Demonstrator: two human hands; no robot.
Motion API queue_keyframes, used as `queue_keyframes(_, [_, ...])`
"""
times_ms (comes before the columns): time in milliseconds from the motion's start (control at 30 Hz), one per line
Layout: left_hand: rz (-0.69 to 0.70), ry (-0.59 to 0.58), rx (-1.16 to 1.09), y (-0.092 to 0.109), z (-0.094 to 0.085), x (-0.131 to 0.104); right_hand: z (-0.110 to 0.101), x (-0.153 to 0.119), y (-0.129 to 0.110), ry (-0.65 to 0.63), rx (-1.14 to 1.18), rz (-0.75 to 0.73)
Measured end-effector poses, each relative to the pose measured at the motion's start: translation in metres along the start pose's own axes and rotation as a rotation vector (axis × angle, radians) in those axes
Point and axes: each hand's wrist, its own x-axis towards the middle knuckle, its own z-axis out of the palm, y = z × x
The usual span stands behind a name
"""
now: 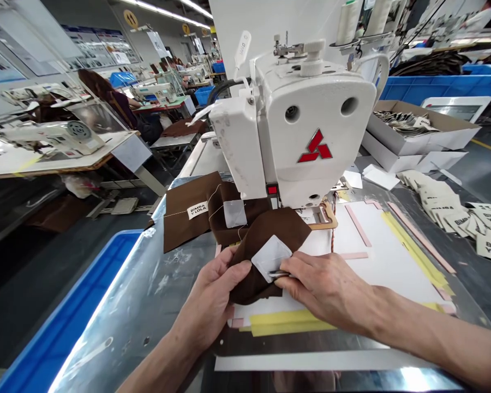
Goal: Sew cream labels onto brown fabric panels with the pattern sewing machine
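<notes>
- Your left hand (213,289) pinches the near-left edge of a brown fabric piece (276,222), thumb on top, the grip narrow and closed on the cloth.
- Your right hand (335,284) is closed around a small metal tool (279,274), mostly hidden by your fingers; its tip lies at the right part of the white patch (270,255) on that piece.
- The brown fabric piece is curled up between your two hands, just on the near side of the white sewing machine (315,109).
- To the left of it you have a second brown piece (225,234) with a white square (234,214), and farther left a third brown piece (184,226) bearing a "BIMBA Y LOLA" label (197,210); loose thread (216,210) runs across them.
- Under your right hand and forearm lies a white sheet (352,240), with yellow tape (294,322) along its near edge and pink strips (358,225) on it.
- On your right, loose labels (433,199) spread over the dark surface, and beyond them stands an open cardboard box (458,131) holding more.
- A blue bin (82,305) sits at your near left, beside the metal tabletop (147,300).
- At the far left, a person (120,103) sits by another machine.
</notes>
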Motion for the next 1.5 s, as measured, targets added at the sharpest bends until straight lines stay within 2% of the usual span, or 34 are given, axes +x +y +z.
queue_keyframes(267, [-0.004, 0.015, 0.007, 0.0018, 0.0008, 0.001, 0.0009, -0.0018, 0.001, -0.083, -0.028, -0.043])
queue_keyframes(467, [-0.005, 0.016, -0.003, 0.0007, -0.0011, -0.0001, 0.0005, -0.0023, 0.0, -0.039, -0.017, -0.066])
queue_keyframes(600, [-0.006, 0.031, 0.002, 0.0007, -0.0018, -0.0005, -0.001, -0.0019, -0.0007, -0.045, -0.018, -0.059])
queue_keyframes(800, [-0.004, 0.048, 0.004, 0.0019, 0.0005, 0.0019, -0.0059, 0.001, -0.0025, -0.078, -0.136, -0.145])
queue_keyframes(967, [-0.006, 0.05, 0.006, 0.0006, -0.0001, 0.0022, -0.0035, -0.0002, -0.001, -0.06, -0.132, -0.162])
queue_keyframes(1300, [-0.009, 0.047, 0.02, 0.0031, 0.0016, 0.0002, -0.0009, -0.0016, -0.0007, -0.089, -0.099, -0.102])
queue_keyframes(1500, [-0.023, 0.06, 0.034, 0.0037, 0.0031, 0.0013, 0.004, -0.0016, -0.0008, -0.04, -0.107, -0.085])
